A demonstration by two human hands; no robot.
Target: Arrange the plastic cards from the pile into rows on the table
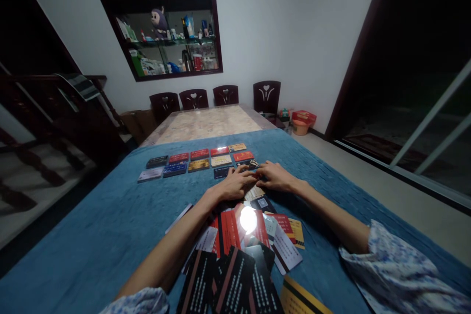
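My left hand (235, 184) and my right hand (274, 176) meet above the blue cloth, fingers curled and fingertips nearly touching. Their fingers close around cards between them, mostly hidden by the hands; a beige card (256, 191) shows below. Just beyond the fingertips lies a black and white card (248, 163), and a dark blue card (221, 172) is beside my left fingers. Under and between my forearms spreads a loose pile of cards, with red cards (228, 230), black cards (235, 279), a white card (286, 250) and a yellow card (302, 299).
Small card stacks, including a blue stack (175, 169) and a gold stack (198, 165), stand in rows at the left. A blue cloth (121, 235) covers the near part of the marble-topped table (209, 122). Dark chairs (267, 96) line the far end.
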